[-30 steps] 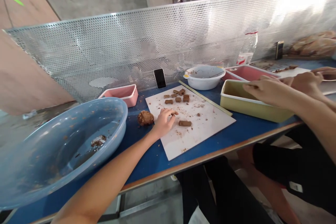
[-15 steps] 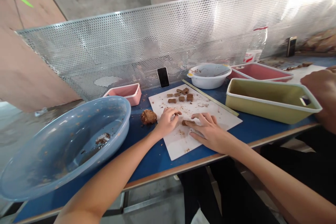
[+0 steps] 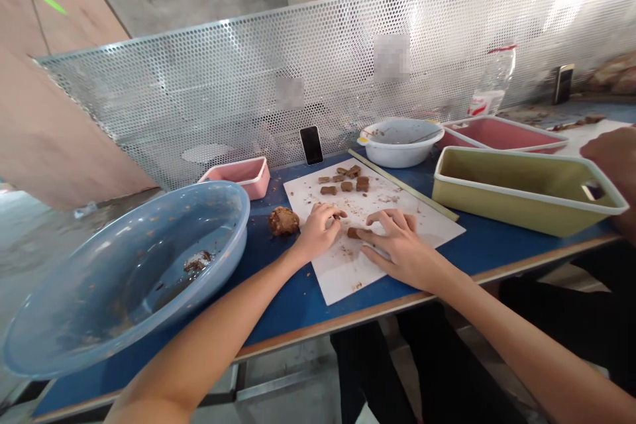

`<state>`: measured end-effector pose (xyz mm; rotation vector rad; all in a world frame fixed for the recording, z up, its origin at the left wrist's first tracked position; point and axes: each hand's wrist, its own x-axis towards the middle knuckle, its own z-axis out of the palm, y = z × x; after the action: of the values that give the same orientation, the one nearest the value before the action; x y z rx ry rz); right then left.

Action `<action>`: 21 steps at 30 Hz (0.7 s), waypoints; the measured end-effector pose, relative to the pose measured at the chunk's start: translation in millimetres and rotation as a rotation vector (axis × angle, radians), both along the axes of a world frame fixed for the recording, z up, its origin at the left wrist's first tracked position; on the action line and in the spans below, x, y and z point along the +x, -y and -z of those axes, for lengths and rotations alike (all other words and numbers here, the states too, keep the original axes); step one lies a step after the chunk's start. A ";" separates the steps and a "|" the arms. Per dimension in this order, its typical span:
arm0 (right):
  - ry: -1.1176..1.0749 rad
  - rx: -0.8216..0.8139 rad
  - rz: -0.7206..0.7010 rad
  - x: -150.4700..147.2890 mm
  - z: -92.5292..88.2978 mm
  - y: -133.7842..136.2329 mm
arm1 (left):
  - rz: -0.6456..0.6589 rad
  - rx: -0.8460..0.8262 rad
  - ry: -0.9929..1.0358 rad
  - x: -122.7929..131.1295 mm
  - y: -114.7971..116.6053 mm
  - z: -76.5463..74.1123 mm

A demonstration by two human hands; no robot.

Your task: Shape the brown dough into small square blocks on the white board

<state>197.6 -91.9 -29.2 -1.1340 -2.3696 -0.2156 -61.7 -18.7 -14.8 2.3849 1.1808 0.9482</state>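
On a white sheet [image 3: 342, 281], my left hand [image 3: 318, 232] is closed in a pinch, with a small dark brown bit [image 3: 339, 216] showing at its fingertips. To its right, my right hand [image 3: 402, 248] lies low over the sheet with fingers apart. Its index finger touches a short brown clay-like roll [image 3: 354, 232], part of which the finger covers. Farther back on the sheet sit several short brown clay-like pieces [image 3: 346, 187], with crumbs scattered around them. A rough brown lump [image 3: 283, 220] rests on the blue table just left of my left hand.
A large blue basin [image 3: 124, 265] stands left, a pink box [image 3: 248, 179] behind it. A phone [image 3: 311, 145] leans on the perforated metal screen [image 3: 223, 99]. A green strip [image 3: 407, 187], white basin [image 3: 397, 152], red tray [image 3: 517, 136] and green bin [image 3: 517, 205] lie right, near another person's hand [image 3: 611, 152].
The view has shifted slightly. My right index finger now covers more of the brown roll, and the fingers are a little more bent. My left hand keeps its pinch in nearly the same place.
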 end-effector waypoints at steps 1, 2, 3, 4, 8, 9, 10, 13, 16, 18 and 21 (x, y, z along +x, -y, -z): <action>0.009 -0.007 -0.007 -0.8 0.2 0.8 | 0.001 -0.003 0.000 0.1 0.3 -0.4; 0.013 -0.010 0.001 -1.4 0.3 1.6 | -0.001 -0.005 -0.001 0.2 0.6 -0.7; 0.011 -0.009 0.022 -1.8 0.5 2.2 | -0.004 -0.008 -0.003 0.2 0.8 -1.0; 0.000 -0.003 0.047 -1.9 0.6 2.6 | -0.009 -0.011 -0.004 0.3 0.9 -1.1; -0.019 -0.018 0.022 -1.1 0.8 2.8 | -0.013 -0.018 -0.003 0.2 0.7 -0.8; -0.015 -0.022 0.012 -1.1 0.9 2.8 | -0.013 -0.019 -0.002 0.2 0.6 -0.7; -0.019 -0.015 0.021 -1.2 1.0 2.8 | -0.015 -0.019 -0.002 0.2 0.4 -0.6; -0.042 0.012 0.076 -1.7 0.7 3.7 | -0.015 -0.016 -0.007 0.0 0.3 -0.6; -0.012 -0.010 0.038 -1.8 -0.3 5.0 | -0.011 -0.009 -0.019 -0.2 0.2 -0.6; -0.013 0.008 0.062 -1.6 -1.0 5.7 | -0.015 -0.004 -0.025 -0.5 -0.1 -0.3; -0.033 0.043 0.093 -1.0 -1.7 6.5 | -0.014 -0.003 -0.026 -0.7 -0.7 0.2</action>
<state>196.6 -98.4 -27.5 -1.2187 -2.2751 -0.2761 -62.4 -18.1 -15.0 2.3971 1.2097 0.9218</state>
